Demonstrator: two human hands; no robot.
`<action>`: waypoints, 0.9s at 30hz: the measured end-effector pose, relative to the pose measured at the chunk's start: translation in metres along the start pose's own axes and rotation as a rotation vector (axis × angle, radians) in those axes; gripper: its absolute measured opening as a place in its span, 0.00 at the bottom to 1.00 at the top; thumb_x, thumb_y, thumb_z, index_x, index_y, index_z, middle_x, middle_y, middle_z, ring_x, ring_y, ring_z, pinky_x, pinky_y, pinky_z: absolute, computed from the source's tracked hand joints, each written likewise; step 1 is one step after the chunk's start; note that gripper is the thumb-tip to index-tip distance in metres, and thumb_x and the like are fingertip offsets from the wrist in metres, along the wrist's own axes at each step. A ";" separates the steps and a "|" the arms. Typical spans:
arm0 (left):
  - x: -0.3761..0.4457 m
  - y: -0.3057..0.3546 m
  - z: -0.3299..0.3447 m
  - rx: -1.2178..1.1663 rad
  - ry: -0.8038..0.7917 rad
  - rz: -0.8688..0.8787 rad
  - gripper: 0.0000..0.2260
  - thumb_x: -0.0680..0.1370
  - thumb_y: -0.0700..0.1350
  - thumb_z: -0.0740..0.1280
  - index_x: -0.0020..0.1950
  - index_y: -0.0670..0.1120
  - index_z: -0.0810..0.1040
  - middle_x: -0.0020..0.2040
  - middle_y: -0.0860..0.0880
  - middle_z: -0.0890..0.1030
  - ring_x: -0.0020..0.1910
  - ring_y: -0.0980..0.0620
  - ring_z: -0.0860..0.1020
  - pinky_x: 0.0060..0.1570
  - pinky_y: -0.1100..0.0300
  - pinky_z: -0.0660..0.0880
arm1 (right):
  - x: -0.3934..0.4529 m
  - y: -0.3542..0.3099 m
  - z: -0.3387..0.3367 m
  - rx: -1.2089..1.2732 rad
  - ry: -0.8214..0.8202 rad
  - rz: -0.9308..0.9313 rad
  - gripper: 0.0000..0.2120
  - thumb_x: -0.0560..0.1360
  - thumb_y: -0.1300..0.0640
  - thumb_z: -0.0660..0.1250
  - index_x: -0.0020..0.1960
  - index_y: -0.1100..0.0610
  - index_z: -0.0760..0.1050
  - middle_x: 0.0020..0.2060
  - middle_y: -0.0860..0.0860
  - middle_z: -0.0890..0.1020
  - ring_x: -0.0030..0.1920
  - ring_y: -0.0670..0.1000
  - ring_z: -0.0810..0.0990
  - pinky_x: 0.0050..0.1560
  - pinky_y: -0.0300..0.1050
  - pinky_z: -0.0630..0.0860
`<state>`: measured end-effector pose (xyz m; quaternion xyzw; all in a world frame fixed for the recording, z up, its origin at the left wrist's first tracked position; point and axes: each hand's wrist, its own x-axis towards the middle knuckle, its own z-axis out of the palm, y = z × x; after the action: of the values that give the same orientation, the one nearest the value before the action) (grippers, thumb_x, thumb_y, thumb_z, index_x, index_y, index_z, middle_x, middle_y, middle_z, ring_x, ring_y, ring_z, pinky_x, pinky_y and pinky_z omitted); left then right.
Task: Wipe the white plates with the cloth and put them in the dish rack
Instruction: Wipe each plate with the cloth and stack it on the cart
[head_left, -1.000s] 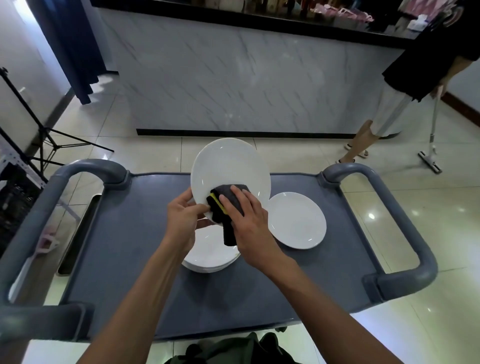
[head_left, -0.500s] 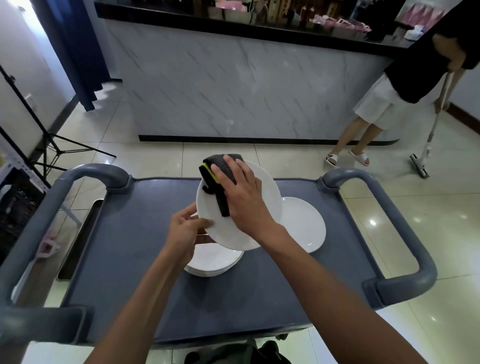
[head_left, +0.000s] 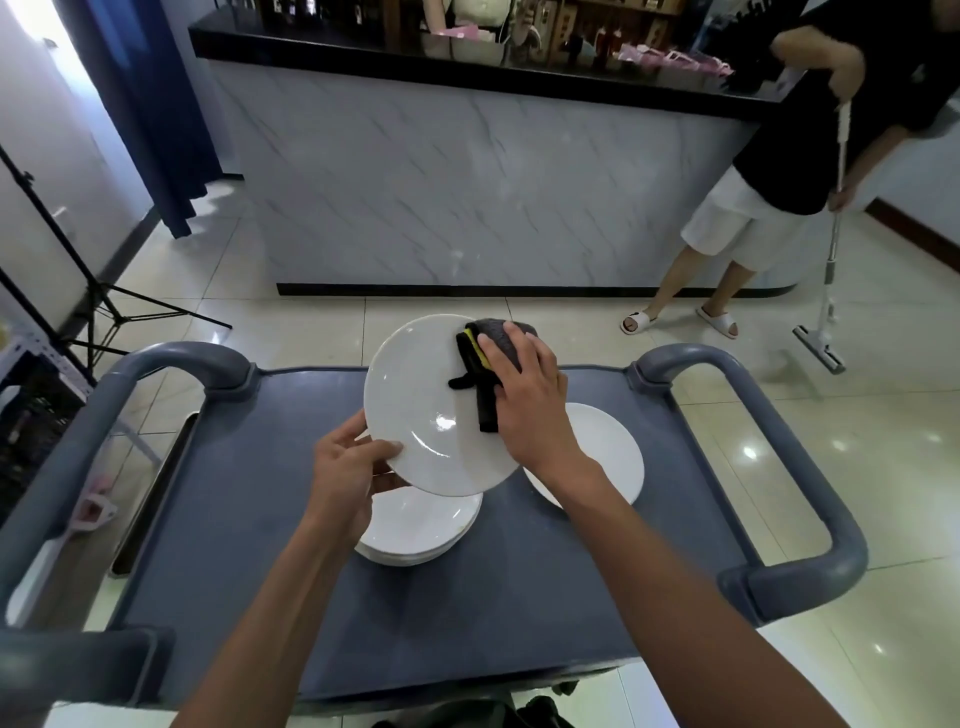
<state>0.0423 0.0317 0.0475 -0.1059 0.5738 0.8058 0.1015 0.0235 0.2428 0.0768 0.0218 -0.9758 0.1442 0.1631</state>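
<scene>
— So, what are the plates sitting on?

— A grey cart with a flat top and a looped handle at each end. It stands on a glossy tiled floor, in front of a marble-look counter with a black top. A dark blue curtain hangs at the far left, with a black tripod below it.

— Anyone else in the room?

— Yes, a person in white shorts and sandals stands by the counter's right end, holding a mop.

— And where is the plate being wiped?

— It is a white plate held tilted above the middle of the cart top, over a stack of plates. Another single plate lies flat just to the right of the stack.

— How is it held?

— The left hand pinches its near left rim, thumb on the upper face, fingers curled underneath.

— And the cloth?

— A dark cloth with a yellow strip lies on the plate's far right part. The right hand presses on it with fingers curved over its top; a loose end hangs out beside the thumb.
</scene>
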 end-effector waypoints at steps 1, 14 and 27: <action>0.000 0.000 0.002 -0.005 0.011 0.004 0.21 0.74 0.26 0.64 0.58 0.48 0.83 0.43 0.46 0.86 0.36 0.45 0.84 0.34 0.52 0.81 | -0.004 0.004 0.000 0.012 -0.011 0.011 0.33 0.77 0.66 0.60 0.78 0.46 0.60 0.79 0.50 0.56 0.76 0.56 0.54 0.69 0.57 0.63; 0.001 -0.002 0.051 0.014 0.084 0.082 0.22 0.74 0.26 0.63 0.57 0.50 0.83 0.45 0.45 0.86 0.39 0.42 0.83 0.35 0.51 0.82 | -0.055 0.022 0.008 0.280 -0.084 -0.047 0.26 0.82 0.52 0.60 0.78 0.46 0.60 0.80 0.50 0.55 0.78 0.54 0.52 0.72 0.56 0.61; -0.007 -0.018 0.105 0.152 0.046 0.084 0.23 0.73 0.26 0.65 0.60 0.48 0.83 0.45 0.43 0.87 0.37 0.42 0.84 0.34 0.51 0.82 | -0.020 0.105 -0.025 0.249 0.107 -0.064 0.27 0.79 0.61 0.65 0.76 0.49 0.66 0.78 0.54 0.62 0.77 0.58 0.58 0.70 0.57 0.64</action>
<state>0.0483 0.1365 0.0669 -0.0920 0.6392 0.7609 0.0622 0.0408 0.3508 0.0638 0.0655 -0.9390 0.2599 0.2153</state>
